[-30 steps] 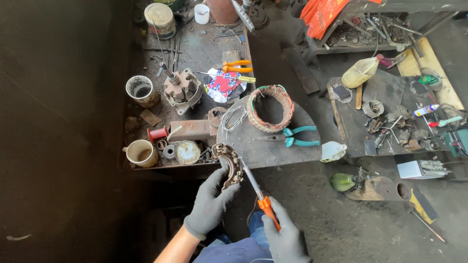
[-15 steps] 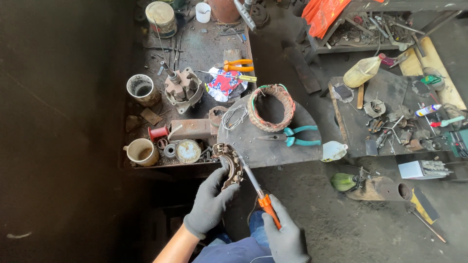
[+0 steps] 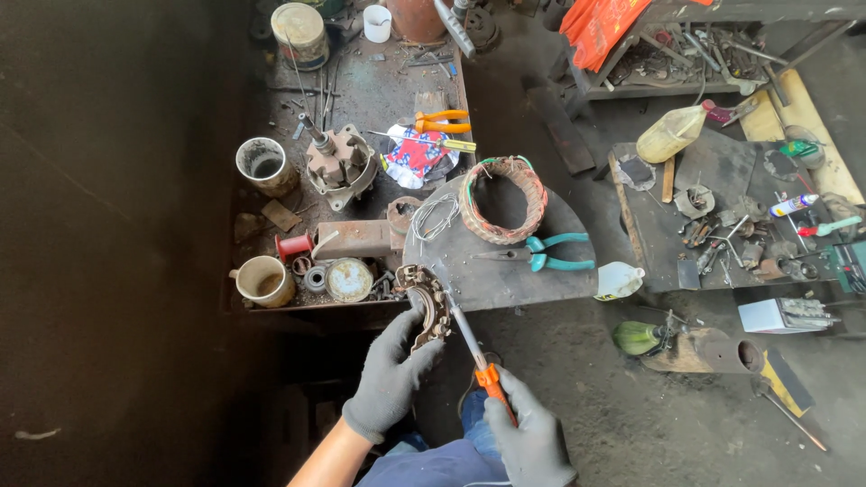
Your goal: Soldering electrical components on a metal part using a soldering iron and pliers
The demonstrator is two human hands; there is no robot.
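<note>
My left hand (image 3: 390, 377), in a grey glove, holds a curved brown metal part (image 3: 426, 302) at the near edge of the workbench. My right hand (image 3: 532, 433), also gloved, grips the orange handle of a screwdriver (image 3: 471, 350). Its shaft points up and left, and the tip rests on the curved part. Just beyond on the round plate (image 3: 505, 271) lie a wound copper coil ring (image 3: 502, 200) and teal-handled pliers (image 3: 546, 253).
The bench holds a metal housing (image 3: 338, 162), tins and cups (image 3: 263, 164), a red spool (image 3: 293, 245), orange pliers (image 3: 442, 120) and a paint can (image 3: 300, 33). To the right, a low dark board (image 3: 713, 216) carries small tools and a yellowish jug (image 3: 672, 133).
</note>
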